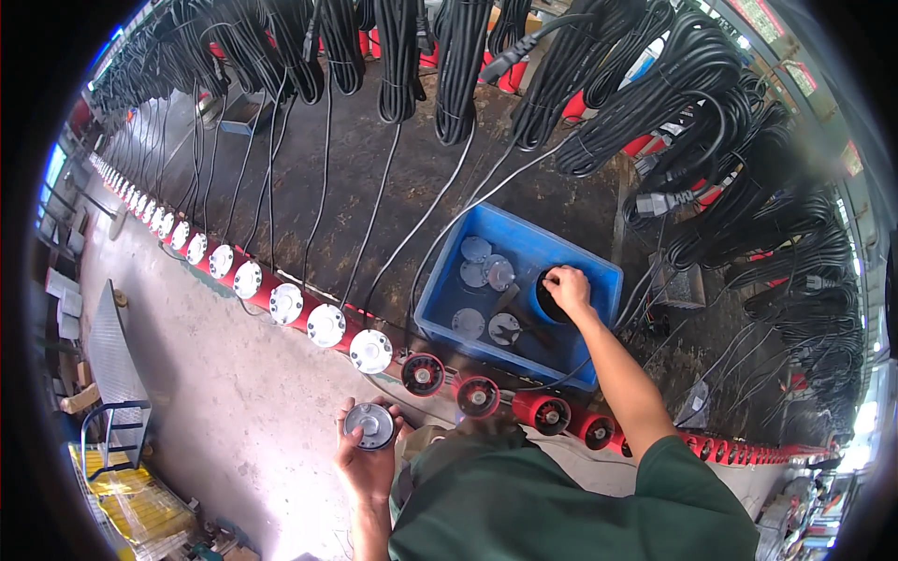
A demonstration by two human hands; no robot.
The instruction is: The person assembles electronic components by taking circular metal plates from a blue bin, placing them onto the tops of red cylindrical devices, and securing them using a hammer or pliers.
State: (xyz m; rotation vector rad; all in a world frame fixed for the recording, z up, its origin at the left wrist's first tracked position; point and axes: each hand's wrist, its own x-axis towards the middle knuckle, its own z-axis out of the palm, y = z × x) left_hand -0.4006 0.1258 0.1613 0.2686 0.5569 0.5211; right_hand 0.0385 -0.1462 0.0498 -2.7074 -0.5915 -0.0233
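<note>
My left hand [372, 473] is closed around a round grey metal end cap [369, 425], held with its face up beside the row of red cylinders. My right hand [569, 289] reaches into a round dark cup [543, 304] inside a blue plastic bin [535, 237]. Its fingertips are pinched together at the cup's mouth, and what they hold, if anything, is hidden. Several round caps [475, 249] lie in the bin, left of the cup. Just in front of me, a red cylinder [477, 396] shows its dark open end.
Coiled black cables [456, 70] hang along the far side of the dark worktable [355, 140], their leads running to the cylinders. Leftward, cylinders carry white caps [326, 324]; rightward, their ends are uncapped. A yellow-wrapped stack [140, 500] stands on the floor at left.
</note>
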